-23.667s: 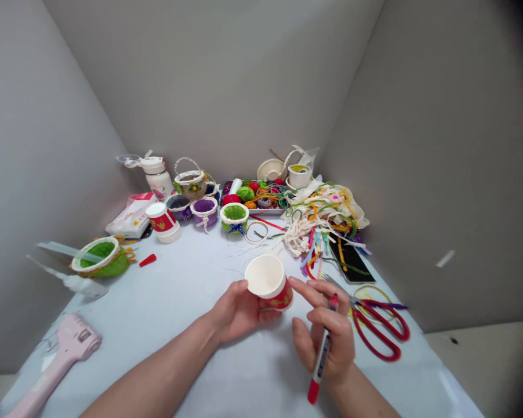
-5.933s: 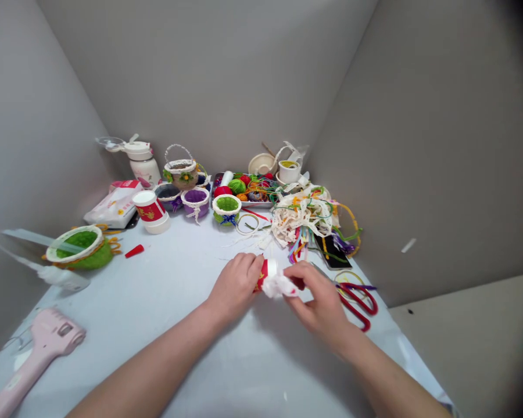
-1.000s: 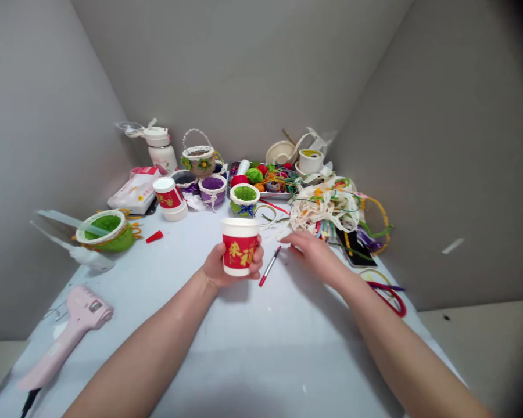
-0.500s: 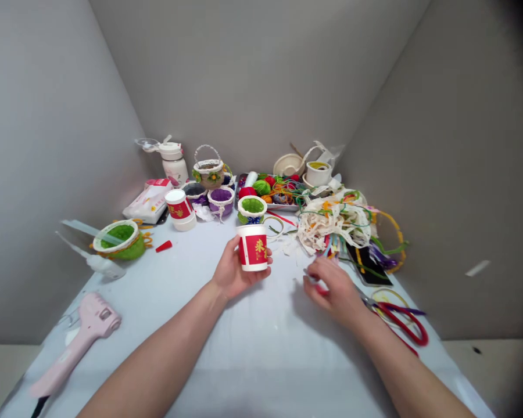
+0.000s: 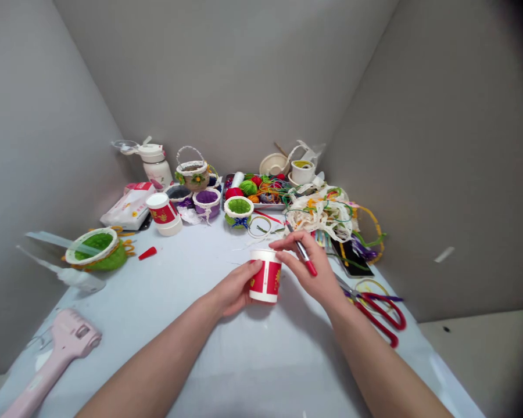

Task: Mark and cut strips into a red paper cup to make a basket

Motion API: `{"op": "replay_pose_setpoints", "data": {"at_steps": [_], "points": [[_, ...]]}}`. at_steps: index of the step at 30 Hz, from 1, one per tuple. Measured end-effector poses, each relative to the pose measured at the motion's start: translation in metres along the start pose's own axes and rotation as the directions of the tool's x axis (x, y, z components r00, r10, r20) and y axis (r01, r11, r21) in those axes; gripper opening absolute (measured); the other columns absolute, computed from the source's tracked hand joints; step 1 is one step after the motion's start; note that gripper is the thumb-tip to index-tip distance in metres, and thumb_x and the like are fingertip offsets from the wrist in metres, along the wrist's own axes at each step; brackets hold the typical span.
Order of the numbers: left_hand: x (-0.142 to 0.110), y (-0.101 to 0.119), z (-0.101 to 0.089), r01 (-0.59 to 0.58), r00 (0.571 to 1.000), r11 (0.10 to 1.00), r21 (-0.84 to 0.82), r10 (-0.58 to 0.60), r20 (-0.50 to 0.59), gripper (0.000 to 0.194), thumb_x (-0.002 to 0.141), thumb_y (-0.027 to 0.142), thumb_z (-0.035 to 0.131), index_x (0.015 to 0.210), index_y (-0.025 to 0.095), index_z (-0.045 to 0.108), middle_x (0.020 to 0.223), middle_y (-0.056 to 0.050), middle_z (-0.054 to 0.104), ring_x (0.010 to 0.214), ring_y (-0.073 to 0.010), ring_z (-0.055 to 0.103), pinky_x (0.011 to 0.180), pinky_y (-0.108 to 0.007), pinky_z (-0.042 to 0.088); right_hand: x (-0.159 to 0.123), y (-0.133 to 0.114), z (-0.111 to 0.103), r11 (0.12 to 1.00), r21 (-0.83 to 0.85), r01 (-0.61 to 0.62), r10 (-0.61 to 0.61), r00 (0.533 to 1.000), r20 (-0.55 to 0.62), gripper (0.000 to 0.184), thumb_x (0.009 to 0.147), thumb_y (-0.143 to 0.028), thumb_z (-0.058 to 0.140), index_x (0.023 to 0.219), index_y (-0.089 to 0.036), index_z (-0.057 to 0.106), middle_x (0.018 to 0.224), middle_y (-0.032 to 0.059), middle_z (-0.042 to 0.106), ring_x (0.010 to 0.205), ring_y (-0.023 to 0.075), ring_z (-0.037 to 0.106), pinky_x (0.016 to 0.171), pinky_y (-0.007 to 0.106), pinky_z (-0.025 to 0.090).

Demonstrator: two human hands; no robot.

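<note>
A white paper cup [image 5: 265, 276] with a red printed band stands upright between my hands, low over the white tabletop. My left hand [image 5: 239, 285] is wrapped round its left side, with the thumb on the front. A silver and red marker pen [image 5: 303, 253] lies slanted across my right hand [image 5: 310, 268], red end toward the wrist. The right thumb and fingers are at the cup's right rim; whether they press on it I cannot tell. Beyond the cup sits a small green basket [image 5: 239, 212] with a white rim and blue bow.
A pink glue gun [image 5: 72, 337] lies at left, near a green basket [image 5: 102, 249] and a red cap [image 5: 147, 253]. Red-handled scissors [image 5: 381, 307] and a phone [image 5: 353, 258] lie at right, beside piled lace [image 5: 318, 217]. A tray of yarn [image 5: 261, 191] stands behind.
The cup has come nearer and turned, its printed characters giving way to a white strip. My right hand has moved in from the right to its rim with the marker. The view has shifted right.
</note>
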State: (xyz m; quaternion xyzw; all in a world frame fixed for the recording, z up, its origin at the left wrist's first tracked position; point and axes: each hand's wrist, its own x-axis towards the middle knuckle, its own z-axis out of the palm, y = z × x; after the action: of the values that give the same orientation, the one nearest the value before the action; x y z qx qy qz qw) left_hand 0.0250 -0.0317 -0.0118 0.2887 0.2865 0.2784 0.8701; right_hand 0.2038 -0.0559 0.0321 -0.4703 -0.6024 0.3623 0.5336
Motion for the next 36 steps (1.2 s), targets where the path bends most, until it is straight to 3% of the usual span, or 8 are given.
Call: {"op": "replay_pose_setpoints", "data": {"at_steps": [8,14,23,25,28,32,36], "points": [[0.000,-0.003,-0.001,0.035,0.999,0.994,0.101,-0.036,0.010,0.058,0.074,0.050,0.077,0.117,0.014,0.059,0.098,-0.013,0.070,0.084,-0.0235,0.067,0.076,-0.037,0.053,-0.006,0.006,-0.002,0.990,-0.135,0.047,-0.049,0.999,-0.017,0.012,0.088,-0.027,0.064,0.092,-0.024,0.054,0.087,0.0001,0.058,0.084,0.0172,0.058,0.080,0.032,0.049],[-0.001,-0.004,0.000,0.051,0.998,0.992,0.119,-0.053,0.019,0.057,0.073,0.050,0.078,0.113,0.014,0.060,0.104,-0.013,0.069,0.083,-0.0224,0.067,0.075,-0.037,0.054,-0.010,0.002,0.002,0.948,-0.302,0.103,-0.125,0.991,-0.055,0.011,0.088,-0.026,0.063,0.087,-0.024,0.052,0.080,-0.0018,0.058,0.074,0.0148,0.055,0.070,0.028,0.045],[0.002,-0.003,-0.002,0.074,0.997,0.995,0.060,-0.075,0.006,0.050,0.081,0.051,0.068,0.111,0.012,0.063,0.092,-0.014,0.071,0.077,-0.0272,0.070,0.070,-0.043,0.056,-0.014,0.007,-0.004,0.987,-0.161,0.021,-0.020,1.000,0.003,0.009,0.093,-0.026,0.054,0.094,-0.025,0.045,0.098,0.0041,0.069,0.089,0.0186,0.064,0.082,0.034,0.049],[0.002,-0.002,-0.003,0.084,0.996,0.996,0.037,-0.084,0.026,0.050,0.082,0.052,0.066,0.111,0.011,0.064,0.094,-0.015,0.071,0.079,-0.0279,0.071,0.070,-0.042,0.056,-0.014,0.008,-0.004,0.994,-0.103,0.020,-0.024,0.999,-0.039,0.011,0.094,-0.027,0.055,0.096,-0.025,0.045,0.105,0.0059,0.071,0.097,0.0197,0.066,0.088,0.037,0.049],[0.001,0.000,-0.005,0.107,0.991,0.994,0.006,-0.107,0.075,0.051,0.085,0.052,0.063,0.112,0.010,0.065,0.100,-0.017,0.072,0.083,-0.0287,0.071,0.075,-0.043,0.056,-0.017,0.009,-0.004,0.997,-0.068,0.041,-0.055,0.975,-0.215,0.013,0.093,-0.029,0.058,0.094,-0.025,0.046,0.108,0.0075,0.073,0.098,0.0206,0.068,0.090,0.039,0.050],[0.000,0.000,-0.006,0.064,0.986,0.998,-0.018,-0.060,0.154,0.048,0.085,0.047,0.064,0.114,0.009,0.064,0.105,-0.020,0.071,0.091,-0.0319,0.071,0.085,-0.047,0.053,-0.025,0.013,-0.007,0.998,-0.051,0.037,-0.055,0.903,-0.425,0.016,0.096,-0.038,0.054,0.088,-0.024,0.050,0.085,0.0039,0.074,0.080,0.0191,0.068,0.078,0.036,0.051],[-0.001,-0.001,-0.004,-0.022,0.980,0.999,-0.026,0.027,0.195,0.049,0.080,0.040,0.070,0.119,0.012,0.060,0.108,-0.019,0.071,0.099,-0.0334,0.069,0.089,-0.048,0.050,-0.028,0.024,-0.009,0.987,0.092,0.132,-0.079,0.897,-0.435,0.024,0.098,-0.044,0.043,0.099,-0.025,0.056,0.077,0.0026,0.071,0.068,0.0177,0.063,0.065,0.033,0.049]]}}
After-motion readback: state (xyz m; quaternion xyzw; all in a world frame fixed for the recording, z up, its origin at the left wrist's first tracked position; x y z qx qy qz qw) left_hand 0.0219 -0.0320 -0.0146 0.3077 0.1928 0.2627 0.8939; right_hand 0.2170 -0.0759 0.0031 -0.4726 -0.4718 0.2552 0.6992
